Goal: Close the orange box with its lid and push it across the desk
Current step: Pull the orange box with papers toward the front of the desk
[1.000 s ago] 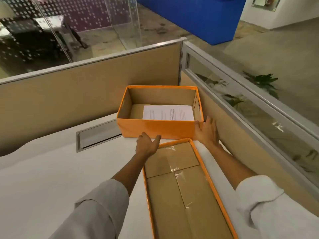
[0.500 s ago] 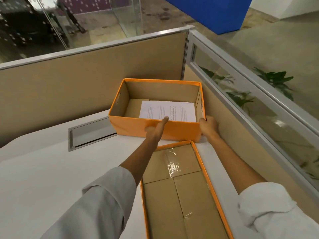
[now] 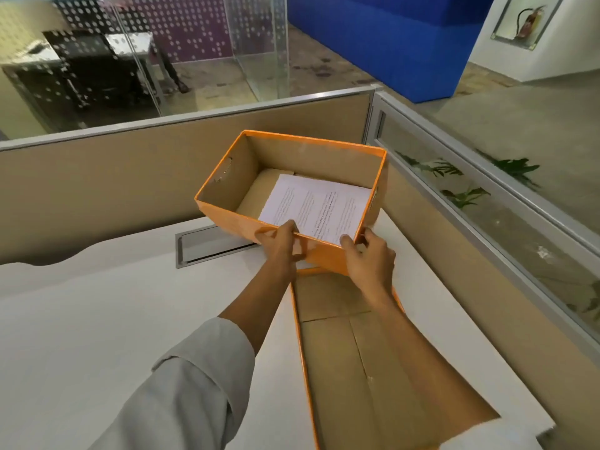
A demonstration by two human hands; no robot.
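Observation:
The orange box (image 3: 227, 219) stands open at the far corner of the white desk, turned at an angle, with a printed sheet of paper (image 3: 316, 207) lying inside. Both hands grip its near wall: my left hand (image 3: 281, 245) pinches the rim near the middle, my right hand (image 3: 370, 258) holds the near right corner. The box's near edge overlaps the far end of its lid (image 3: 341, 368). That lid lies upside down on the desk in front of the box, brown inside with an orange rim, partly hidden by my right forearm.
Beige partition walls (image 3: 130, 177) close the desk at the back and along the right (image 3: 487, 287), the right one topped with glass. A metal cable hatch (image 3: 207, 246) is set into the white desk (image 3: 97, 319) left of the box.
Both hands went from resting against the box's front to gripping its near rim. The box has turned at an angle and come nearer, over the lid's far end.

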